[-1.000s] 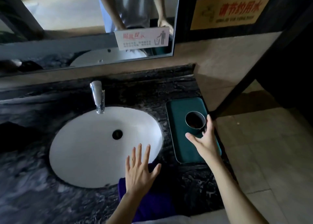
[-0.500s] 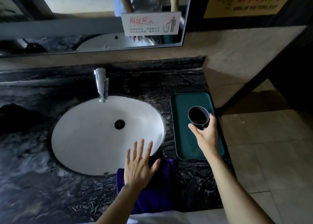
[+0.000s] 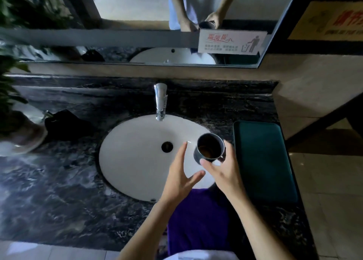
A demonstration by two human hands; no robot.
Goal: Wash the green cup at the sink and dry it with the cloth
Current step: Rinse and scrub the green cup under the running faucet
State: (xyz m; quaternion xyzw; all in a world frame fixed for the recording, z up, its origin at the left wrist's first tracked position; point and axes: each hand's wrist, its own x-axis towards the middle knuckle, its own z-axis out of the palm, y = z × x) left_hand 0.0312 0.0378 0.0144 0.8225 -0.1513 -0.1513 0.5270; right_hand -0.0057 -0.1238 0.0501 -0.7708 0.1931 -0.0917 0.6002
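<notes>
1. Over the right side of a white oval ceramic sink basin (image 3: 137, 161), seen from the head camera looking down, the right hand (image 3: 225, 173) holds a small dark green cup (image 3: 209, 148), fingers and thumb wrapped round its lower wall
2. The cup is upright, tilted slightly, its open mouth facing up; brownish residue shows on the inside bottom
3. The left hand (image 3: 179, 178) hovers just beside the cup on its left, fingers spread apart and holding nothing, the thumb tip near the right hand's thumb
4. A chrome tap (image 3: 160, 102) stands at the back rim of the basin, its spout well apart from the cup; no water is visible
5. A dark green rectangular tray (image 3: 263, 161) lies on the black veined marble counter (image 3: 59, 191) to the right of the basin
6. A purple folded cloth (image 3: 196, 220) lies on the counter's front edge, beneath both forearms
7. A wall mirror (image 3: 137, 14) behind the counter reflects the person's arms and the cup
</notes>
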